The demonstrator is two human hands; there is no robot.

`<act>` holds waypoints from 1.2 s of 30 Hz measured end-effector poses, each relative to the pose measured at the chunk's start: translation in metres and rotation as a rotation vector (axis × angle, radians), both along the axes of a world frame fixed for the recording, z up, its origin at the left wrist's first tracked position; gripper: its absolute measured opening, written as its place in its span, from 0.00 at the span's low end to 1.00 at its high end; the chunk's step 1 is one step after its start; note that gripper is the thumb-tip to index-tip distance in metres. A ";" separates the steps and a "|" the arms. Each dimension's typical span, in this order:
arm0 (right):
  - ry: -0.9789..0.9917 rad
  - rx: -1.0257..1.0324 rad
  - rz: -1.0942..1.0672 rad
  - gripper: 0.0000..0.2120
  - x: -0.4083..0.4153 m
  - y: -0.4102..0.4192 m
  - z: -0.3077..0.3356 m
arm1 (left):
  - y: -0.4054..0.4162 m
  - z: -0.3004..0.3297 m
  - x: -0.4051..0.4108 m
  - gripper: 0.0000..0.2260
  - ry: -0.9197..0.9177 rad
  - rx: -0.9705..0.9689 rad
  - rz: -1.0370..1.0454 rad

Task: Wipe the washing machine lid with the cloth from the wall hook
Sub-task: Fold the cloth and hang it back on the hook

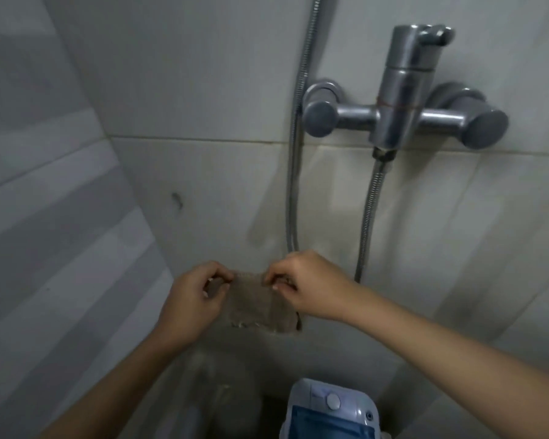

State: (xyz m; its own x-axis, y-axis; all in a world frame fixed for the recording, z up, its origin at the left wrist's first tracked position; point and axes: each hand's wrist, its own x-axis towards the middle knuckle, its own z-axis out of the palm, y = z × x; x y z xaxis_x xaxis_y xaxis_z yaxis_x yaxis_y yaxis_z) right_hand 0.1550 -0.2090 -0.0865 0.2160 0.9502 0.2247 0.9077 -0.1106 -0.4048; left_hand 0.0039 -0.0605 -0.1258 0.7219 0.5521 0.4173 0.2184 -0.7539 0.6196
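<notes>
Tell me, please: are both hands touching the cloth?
Touching. The head view shows the left hand and right hand each pinching a top corner of the cloth.

**Layout at the tiled wall corner**

Left hand [193,299] and right hand [305,286] are side by side in front of the wall, the cloth [254,304] stretched between them, one top corner pinched in each. Cloth hangs flat before the tiles. Shower mixer tap [400,106] is mounted on the wall above and right of the right hand. Two runs of the shower hose [293,185] drop behind the right hand. Washing machine [330,410] sits below the hands, slightly right. Side wall [45,217] left of the left hand.
</notes>
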 end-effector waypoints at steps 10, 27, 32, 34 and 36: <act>-0.459 -0.072 0.061 0.16 -0.010 0.151 0.017 | 0.119 0.026 -0.003 0.17 0.388 0.610 0.179; -0.302 -0.053 0.025 0.18 -0.004 0.222 -0.004 | 0.179 -0.010 0.041 0.11 0.297 0.223 0.394; -0.148 -0.120 0.024 0.27 0.001 0.209 -0.004 | 0.185 -0.018 0.038 0.10 0.323 0.163 0.248; -0.153 -0.195 0.016 0.29 0.001 0.202 -0.003 | 0.183 -0.016 0.040 0.15 0.325 0.120 0.206; -0.130 -0.212 -0.004 0.26 0.002 0.191 0.002 | 0.175 -0.009 0.040 0.20 0.382 0.030 0.249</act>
